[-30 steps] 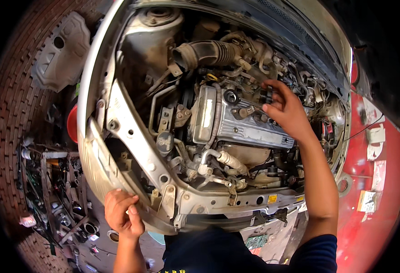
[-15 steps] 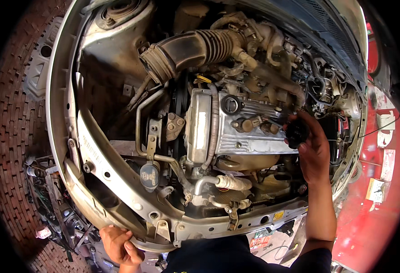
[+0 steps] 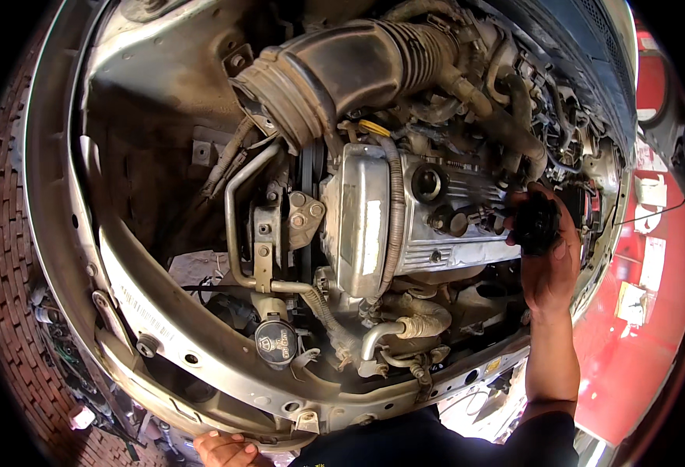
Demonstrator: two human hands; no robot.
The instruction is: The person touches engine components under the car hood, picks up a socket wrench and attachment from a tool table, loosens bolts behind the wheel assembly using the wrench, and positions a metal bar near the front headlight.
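In my right hand (image 3: 554, 268), closed fingers grip a black round cap (image 3: 535, 223) with a lobed rim. I hold it above the right end of the silver valve cover (image 3: 467, 253). On that cover, toward its left, the round oil filler opening (image 3: 429, 184) with a black collar shows a dark hole. My left hand (image 3: 227, 450) rests at the front edge of the car body (image 3: 272, 444), its fingers loosely bent and nothing seen in them. The lower frame edge cuts off the rest of that hand.
A ribbed air intake hose (image 3: 342, 78) arches over the far side of the engine. A yellow dipstick handle (image 3: 374, 128) stands beside the valve cover. A capped filler neck (image 3: 275, 342) sits near the front panel. A red car panel (image 3: 615, 366) lies beyond on the right.
The view has moved closer and to the left, so the engine looks larger. My right hand still holds the black cap near the cover's right end. My left hand appears lower in the picture.
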